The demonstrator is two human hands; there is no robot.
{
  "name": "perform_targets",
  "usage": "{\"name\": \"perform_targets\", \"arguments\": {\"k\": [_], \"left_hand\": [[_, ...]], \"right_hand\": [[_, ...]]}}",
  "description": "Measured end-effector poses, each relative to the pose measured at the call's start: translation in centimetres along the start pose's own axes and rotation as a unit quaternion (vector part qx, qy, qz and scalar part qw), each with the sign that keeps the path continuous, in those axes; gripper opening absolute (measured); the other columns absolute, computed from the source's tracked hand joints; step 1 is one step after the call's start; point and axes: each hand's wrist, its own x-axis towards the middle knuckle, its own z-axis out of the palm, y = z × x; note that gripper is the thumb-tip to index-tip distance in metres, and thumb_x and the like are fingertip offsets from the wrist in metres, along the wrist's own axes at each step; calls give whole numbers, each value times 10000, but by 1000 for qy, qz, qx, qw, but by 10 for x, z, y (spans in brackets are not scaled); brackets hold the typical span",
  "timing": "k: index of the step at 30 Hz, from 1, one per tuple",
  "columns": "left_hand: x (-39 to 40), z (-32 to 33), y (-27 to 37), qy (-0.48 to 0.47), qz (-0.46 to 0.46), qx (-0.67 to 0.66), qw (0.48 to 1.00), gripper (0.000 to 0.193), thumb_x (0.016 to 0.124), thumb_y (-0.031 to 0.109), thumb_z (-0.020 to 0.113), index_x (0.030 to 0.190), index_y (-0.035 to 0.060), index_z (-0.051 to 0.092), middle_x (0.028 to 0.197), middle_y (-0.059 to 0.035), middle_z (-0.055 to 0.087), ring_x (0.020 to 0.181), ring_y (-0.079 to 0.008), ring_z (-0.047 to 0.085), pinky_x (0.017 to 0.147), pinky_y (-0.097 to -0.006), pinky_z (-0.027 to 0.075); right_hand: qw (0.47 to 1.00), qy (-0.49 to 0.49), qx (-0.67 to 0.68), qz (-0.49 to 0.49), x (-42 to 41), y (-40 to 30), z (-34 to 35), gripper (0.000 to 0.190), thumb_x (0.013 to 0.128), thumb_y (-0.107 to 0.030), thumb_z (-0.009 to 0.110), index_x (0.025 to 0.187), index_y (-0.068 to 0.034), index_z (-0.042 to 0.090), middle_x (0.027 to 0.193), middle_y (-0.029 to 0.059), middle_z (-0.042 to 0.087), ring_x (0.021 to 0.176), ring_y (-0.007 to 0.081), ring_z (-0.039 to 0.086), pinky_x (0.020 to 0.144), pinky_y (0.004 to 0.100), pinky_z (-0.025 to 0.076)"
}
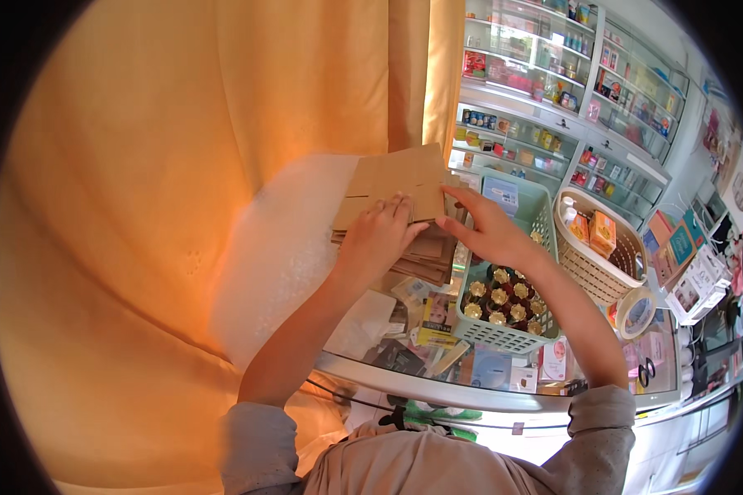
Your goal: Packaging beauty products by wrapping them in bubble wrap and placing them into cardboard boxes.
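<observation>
A stack of flat cardboard pieces [387, 170] with cut slots lies on the glass counter, its lower layers uneven. My left hand [381, 232] rests on the top piece with the fingers spread and the palm down. At the stack's right edge, my right hand [486, 226] touches the cardboard with thumb and forefinger apart. Left of the stack is a sheet of bubble wrap [285, 247]. Close by on the right, under my right forearm, stands a pale green plastic basket [501, 340] holding several bottles with gold caps [499, 297] and a light blue box [500, 193].
A beige basket [594, 272] with orange boxes [602, 232] stands right of the green one. Near it are a roll of tape [636, 313] and black-handled scissors [646, 372]. An orange curtain [130, 216] hangs at the left; glass shelves [526, 62] with products stand behind the counter.
</observation>
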Motion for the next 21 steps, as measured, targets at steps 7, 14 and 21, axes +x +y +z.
{"name": "perform_targets", "arguments": {"k": [7, 14, 21], "left_hand": [[-6, -2, 3, 72, 45, 60, 995, 408, 909, 315, 551, 1188, 18, 548, 1116, -150, 627, 997, -293, 627, 671, -347, 564], [9, -46, 15, -75, -45, -256, 963, 474, 923, 377, 538, 1246, 29, 523, 1168, -119, 615, 1029, -245, 618, 862, -375, 496], [36, -29, -63, -92, -228, -424, 872, 493, 953, 391, 485, 1305, 46, 463, 1141, -87, 614, 1056, -175, 575, 884, -320, 462]], "right_hand": [[978, 51, 177, 95, 5, -14, -3, 521, 924, -307, 558, 1329, -5, 429, 1076, 123, 624, 970, 156, 572, 848, 296, 441], [936, 34, 338, 89, 10, 14, -2, 465, 884, -100, 575, 1322, -38, 429, 1030, 105, 623, 877, 134, 602, 733, 254, 499], [905, 31, 402, 135, -2, -11, -21, 434, 857, -46, 578, 1273, -33, 455, 1032, 117, 594, 697, 156, 636, 565, 260, 538]]}}
